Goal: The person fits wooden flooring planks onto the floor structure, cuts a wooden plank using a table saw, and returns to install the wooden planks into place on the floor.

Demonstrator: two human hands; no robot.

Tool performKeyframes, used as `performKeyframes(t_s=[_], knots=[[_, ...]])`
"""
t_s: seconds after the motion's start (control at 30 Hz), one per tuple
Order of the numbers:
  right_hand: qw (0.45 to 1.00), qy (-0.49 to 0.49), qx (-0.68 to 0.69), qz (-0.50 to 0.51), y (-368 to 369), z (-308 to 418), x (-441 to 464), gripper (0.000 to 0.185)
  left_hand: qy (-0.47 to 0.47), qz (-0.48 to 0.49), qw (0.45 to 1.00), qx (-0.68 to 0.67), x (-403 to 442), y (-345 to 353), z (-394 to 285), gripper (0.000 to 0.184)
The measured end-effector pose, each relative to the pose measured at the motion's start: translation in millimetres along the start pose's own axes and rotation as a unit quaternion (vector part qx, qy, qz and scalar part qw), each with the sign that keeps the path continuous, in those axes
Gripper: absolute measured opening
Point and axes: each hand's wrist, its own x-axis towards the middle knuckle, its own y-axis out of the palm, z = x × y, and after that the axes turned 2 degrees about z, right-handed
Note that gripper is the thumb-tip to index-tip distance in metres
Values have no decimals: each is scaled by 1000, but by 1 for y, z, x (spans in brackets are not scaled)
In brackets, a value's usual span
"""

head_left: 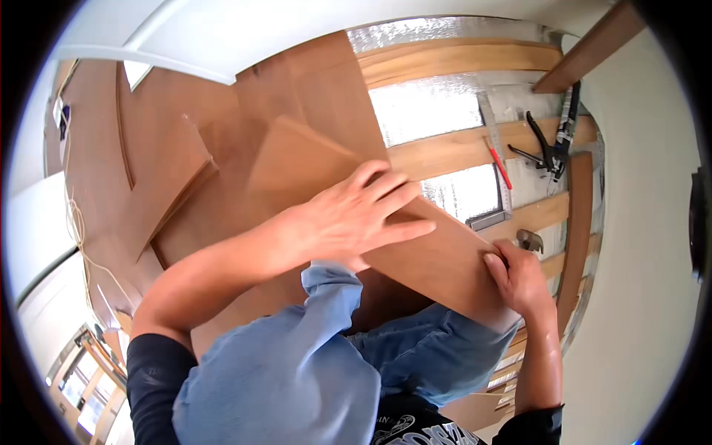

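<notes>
A brown wood-look floorboard (445,252) lies slanted across my lap, its far end blurred. My right hand (521,278) is wrapped round the board's near right end, thumb on its face. Over the board's middle is my left hand (371,208), its fingers spread and stretched out, at or just above the surface. Whether its fingertips press on the board I cannot tell. Just beyond the right hand a hammer head (530,239) shows. A metal carpenter's square (491,119) lies on the battens, with a red pencil or marker (500,165) beside it.
Laid brown flooring (311,81) covers the left, with loose board pieces (174,193) on it. Wooden battens (460,63) over silver foil (423,111) lie ahead. A black caulking gun (555,148) rests near the right wall (645,185). A pale cord (78,222) runs along the left.
</notes>
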Motion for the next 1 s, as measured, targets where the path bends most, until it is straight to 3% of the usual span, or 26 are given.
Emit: performKeyframes(t_s=[0.23, 0.43, 0.53, 0.73, 0.83, 0.87, 0.93, 1.0], knots=[[970, 203, 50, -122, 8, -15, -26, 33, 136, 56, 985, 93, 131, -6, 59, 123], [955, 210, 89, -190, 45, -34, 44, 39, 142, 176, 957, 181, 187, -23, 115, 123], [941, 217, 168, -197, 66, -42, 79, 45, 134, 181, 954, 199, 195, -17, 137, 115], [948, 210, 173, -163, 82, -65, 115, 52, 98, 191, 955, 205, 204, 4, 165, 106], [951, 144, 171, -212, 90, -92, 111, 41, 96, 195, 951, 218, 213, 8, 162, 106], [948, 162, 175, -209, 91, -99, 103, 41, 111, 200, 951, 209, 214, 12, 162, 106], [956, 115, 161, -217, 90, -110, 87, 36, 111, 156, 955, 227, 217, 14, 164, 107], [960, 134, 127, -212, 87, -116, 59, 36, 118, 153, 957, 217, 222, 8, 157, 107]])
